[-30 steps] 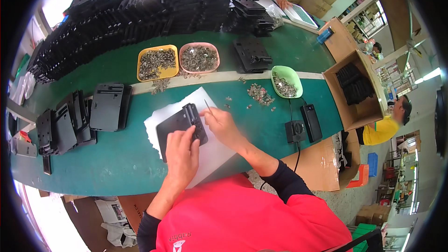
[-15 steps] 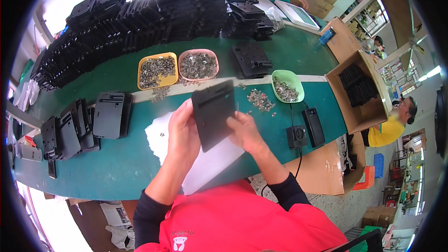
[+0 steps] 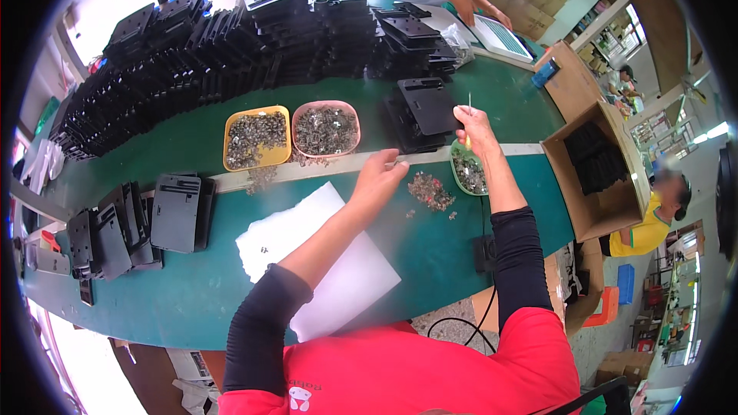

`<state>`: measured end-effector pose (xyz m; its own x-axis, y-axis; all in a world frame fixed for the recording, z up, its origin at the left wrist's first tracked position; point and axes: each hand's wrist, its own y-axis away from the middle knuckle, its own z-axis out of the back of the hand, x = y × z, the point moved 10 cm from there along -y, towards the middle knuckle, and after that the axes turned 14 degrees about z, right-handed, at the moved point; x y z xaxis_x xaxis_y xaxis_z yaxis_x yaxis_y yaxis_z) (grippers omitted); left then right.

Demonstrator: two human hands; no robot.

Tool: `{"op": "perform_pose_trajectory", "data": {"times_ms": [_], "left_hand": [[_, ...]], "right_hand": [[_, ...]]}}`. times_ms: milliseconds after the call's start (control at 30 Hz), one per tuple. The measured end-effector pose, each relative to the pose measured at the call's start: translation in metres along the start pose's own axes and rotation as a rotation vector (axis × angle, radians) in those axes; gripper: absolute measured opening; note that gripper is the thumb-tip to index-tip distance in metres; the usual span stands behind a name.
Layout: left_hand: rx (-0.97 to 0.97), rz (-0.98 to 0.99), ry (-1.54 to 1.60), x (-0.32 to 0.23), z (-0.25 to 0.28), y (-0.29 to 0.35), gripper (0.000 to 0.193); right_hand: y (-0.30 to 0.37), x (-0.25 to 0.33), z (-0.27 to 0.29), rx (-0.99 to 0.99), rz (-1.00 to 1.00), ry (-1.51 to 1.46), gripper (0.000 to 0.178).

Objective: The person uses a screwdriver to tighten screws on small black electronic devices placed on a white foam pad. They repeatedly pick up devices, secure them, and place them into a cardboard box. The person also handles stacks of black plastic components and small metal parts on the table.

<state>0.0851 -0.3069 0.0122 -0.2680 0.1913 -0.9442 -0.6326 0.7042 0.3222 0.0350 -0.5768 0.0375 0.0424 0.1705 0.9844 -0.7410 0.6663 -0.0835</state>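
Head view, plate [image 3: 427,102], green tray [image 3: 455,171] (partly covered), carton [image 3: 590,211]

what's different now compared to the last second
The black panel from the white sheet was lifted, then carried forward and right to the stack of panels. The left hand has let go of it and is in front of the stack; the right hand, at the panel's right edge, still holds the slim tool. The yellow tray and pink tray stayed put.
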Motion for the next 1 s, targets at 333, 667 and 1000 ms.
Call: {"op": "perform_pose_trajectory", "data": {"times_ms": [333, 667, 1000], "left_hand": [[-0.307, -0.221, -0.319, -0.019, 0.003, -0.050, 0.065], [-0.273, -0.209, -0.211, -0.022, -0.035, -0.093, 0.089], [-0.419, -0.047, -0.053, -0.001, -0.033, -0.091, 0.078]], "right_hand": [[-0.026, 0.022, 0.001, 0.078, 0.193, 1.073, 0.044], [-0.040, -0.001, -0.018, 0.240, 0.208, 1.031, 0.057], [-0.017, -0.023, -0.017, 0.158, -0.052, 0.432, 0.039]]}}
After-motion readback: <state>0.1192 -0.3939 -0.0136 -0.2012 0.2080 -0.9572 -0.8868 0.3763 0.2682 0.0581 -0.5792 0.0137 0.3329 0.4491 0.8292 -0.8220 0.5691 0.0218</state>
